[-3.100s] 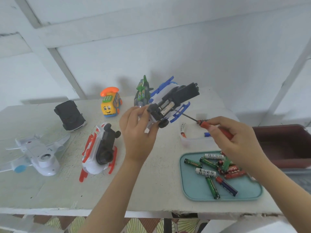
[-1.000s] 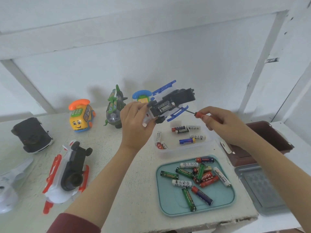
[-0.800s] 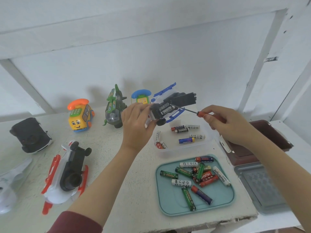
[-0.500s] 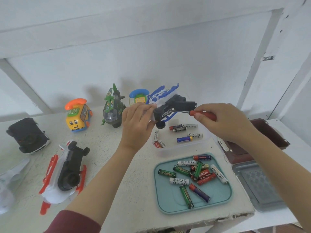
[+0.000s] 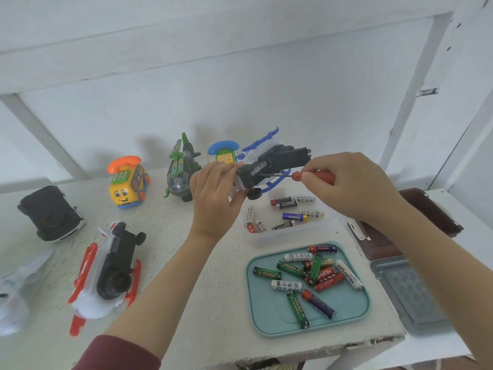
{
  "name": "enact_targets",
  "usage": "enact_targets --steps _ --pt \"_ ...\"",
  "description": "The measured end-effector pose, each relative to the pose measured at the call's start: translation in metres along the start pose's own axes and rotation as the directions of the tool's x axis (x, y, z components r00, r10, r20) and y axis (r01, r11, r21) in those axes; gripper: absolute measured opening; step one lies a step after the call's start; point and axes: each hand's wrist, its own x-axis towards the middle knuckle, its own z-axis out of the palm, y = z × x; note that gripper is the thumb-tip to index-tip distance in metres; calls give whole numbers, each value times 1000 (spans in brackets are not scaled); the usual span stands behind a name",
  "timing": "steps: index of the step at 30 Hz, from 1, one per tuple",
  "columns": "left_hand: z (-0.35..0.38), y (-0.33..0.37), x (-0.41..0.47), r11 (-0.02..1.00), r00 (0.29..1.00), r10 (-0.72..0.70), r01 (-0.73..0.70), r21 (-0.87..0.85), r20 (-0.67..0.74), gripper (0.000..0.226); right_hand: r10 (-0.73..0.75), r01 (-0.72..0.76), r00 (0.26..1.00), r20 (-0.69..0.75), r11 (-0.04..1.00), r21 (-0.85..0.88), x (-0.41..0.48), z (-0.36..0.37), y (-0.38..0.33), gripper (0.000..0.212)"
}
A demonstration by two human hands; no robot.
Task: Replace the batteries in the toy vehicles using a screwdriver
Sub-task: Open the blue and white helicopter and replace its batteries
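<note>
My left hand (image 5: 216, 193) grips a blue-and-white toy vehicle (image 5: 274, 161) with its black underside turned up, held above the table. My right hand (image 5: 352, 188) holds a red-handled screwdriver (image 5: 314, 176) whose thin shaft points left into the toy's black underside. Below them a clear plastic tub (image 5: 282, 233) holds several batteries. A teal tray (image 5: 346, 313) nearer the table's front edge carries several more batteries in green, red, white and blue.
On the white table (image 5: 186, 303): a red-and-white toy vehicle (image 5: 106, 271) lying upside down, a black toy car (image 5: 48, 212), a yellow phone-car (image 5: 126, 182), a green helicopter (image 5: 181, 169), a white plane (image 5: 13, 295) at far left. A brown bin (image 5: 432, 217) and grey lid (image 5: 410, 289) sit right.
My right hand has brought the screwdriver in from the right until its tip meets the toy's underside. The toy has tilted slightly lower in my left hand.
</note>
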Motion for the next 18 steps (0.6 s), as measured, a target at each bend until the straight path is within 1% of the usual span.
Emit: enact_targets --steps 3,6,9,12,14,16,18 --pt "-1 3 1 999 998 -48 48 -23 -27 34 -9 8 1000 19 999 50 -4 10 1 23" --pt "-2 6 4 996 996 -77 74 -48 -55 37 3 -2 1000 -4 995 103 -7 19 0 23" --pt "-2 10 4 987 987 -147 143 -69 -64 38 -15 14 1000 6 995 101 -16 31 -5 24" --pt "-2 12 5 982 983 -177 174 -74 -50 37 -69 69 998 8 998 1 -28 46 -10 25" --pt "-2 14 5 983 984 -173 169 -73 -45 35 -82 76 995 -61 993 -90 -33 52 -11 25" --pt "-1 16 6 984 985 -166 163 -72 -45 34 -91 61 982 -167 982 -179 -38 55 -14 27" --pt "2 16 6 984 985 -168 165 -59 -43 35 -91 46 975 -202 975 -217 -42 57 -21 31"
